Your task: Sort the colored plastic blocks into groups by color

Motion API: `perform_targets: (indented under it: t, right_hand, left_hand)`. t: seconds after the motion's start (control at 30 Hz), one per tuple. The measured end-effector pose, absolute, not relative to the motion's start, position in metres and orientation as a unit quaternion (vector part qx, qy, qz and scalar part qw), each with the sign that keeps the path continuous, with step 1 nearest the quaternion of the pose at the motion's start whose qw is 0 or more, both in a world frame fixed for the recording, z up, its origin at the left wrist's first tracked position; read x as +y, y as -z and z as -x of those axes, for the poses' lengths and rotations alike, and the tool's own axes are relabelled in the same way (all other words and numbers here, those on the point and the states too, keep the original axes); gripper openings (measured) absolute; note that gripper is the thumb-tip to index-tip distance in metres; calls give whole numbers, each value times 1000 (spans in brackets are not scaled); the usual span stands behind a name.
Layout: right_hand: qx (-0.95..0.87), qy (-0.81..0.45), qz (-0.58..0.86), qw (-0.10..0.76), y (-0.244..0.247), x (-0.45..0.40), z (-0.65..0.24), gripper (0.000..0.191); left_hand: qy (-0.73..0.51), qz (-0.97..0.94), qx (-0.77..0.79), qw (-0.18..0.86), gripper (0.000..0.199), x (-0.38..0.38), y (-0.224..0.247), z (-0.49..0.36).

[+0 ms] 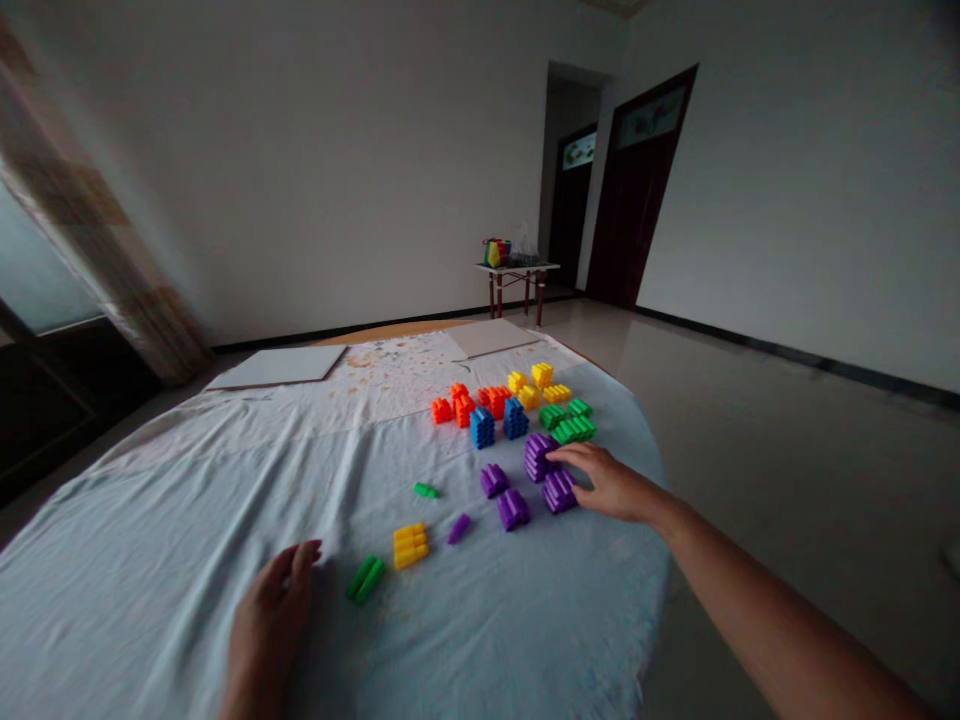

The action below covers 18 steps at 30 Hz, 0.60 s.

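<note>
My right hand [611, 483] reaches in from the right, its fingers apart at a stacked purple block [538, 457] and a lower purple block [559, 491]. Two more purple blocks [513, 509] sit to their left. Resting on the cloth at the lower left, my left hand [276, 610] holds nothing, fingers slightly parted. Beside it lie a green pair [365, 580], a yellow block [410, 546], a small purple piece [458, 529] and a small green piece [426, 490]. Farther back are green [574, 429], blue [482, 428], orange [463, 409] and yellow blocks [542, 375].
A wrinkled light cloth [225, 500] covers the round table. Two flat boards lie at its far side, a white one [277, 367] at left and a beige one [491, 338] at right. A small side table [517, 267] with a colourful bag stands by the wall.
</note>
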State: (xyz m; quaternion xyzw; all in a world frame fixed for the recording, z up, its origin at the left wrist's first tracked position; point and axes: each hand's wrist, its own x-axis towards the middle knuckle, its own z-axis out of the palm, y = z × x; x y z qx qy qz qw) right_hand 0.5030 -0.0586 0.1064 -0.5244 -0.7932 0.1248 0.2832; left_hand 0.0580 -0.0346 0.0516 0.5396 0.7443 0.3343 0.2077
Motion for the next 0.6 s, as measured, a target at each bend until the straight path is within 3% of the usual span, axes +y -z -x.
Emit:
perform_targets:
  t: [0.2,0.4,0.6]
  right_hand:
    - [-823,-161,441,319,-121,-68,-426,39]
    - [-859,-192,387,275,-100,-60,-336,33]
    - [-864,-118,441,215,-90,-52,-321,31]
  left_hand:
    - [-349,-550,731,205,47,-36,-51,-62]
    - [-374,-546,720,208,47,-40,-55,-66]
    - [-389,-543,715,205,46,-43,-57,-66]
